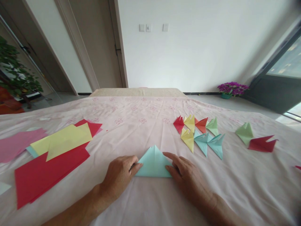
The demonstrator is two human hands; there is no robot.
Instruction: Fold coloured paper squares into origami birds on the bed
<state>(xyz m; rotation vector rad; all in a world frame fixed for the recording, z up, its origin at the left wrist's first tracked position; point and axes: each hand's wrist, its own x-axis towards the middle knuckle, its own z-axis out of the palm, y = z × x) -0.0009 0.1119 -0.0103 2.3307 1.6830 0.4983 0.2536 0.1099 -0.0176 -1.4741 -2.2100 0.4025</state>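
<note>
A light blue sheet of paper (pixel 154 163), folded into a triangle with its peak pointing away from me, lies on the pink cloth between my hands. My left hand (pixel 123 171) grips its left corner, thumb on top and fingers curled beneath or behind. At the right corner, my right hand (pixel 185 171) pinches the paper between thumb and fingers. To the right stand several folded paper shapes with pointed tips, among them a yellow one (pixel 187 139), a light blue one (pixel 216 145) and a red one (pixel 178 124).
Loose red sheets (pixel 49 175), yellow sheets (pixel 70 139) and pink sheets (pixel 21 142) lie at the left. Farther right are a green folded shape (pixel 244 133) and a dark red one (pixel 262 144). The pink floral tablecloth (pixel 141 110) is wrinkled.
</note>
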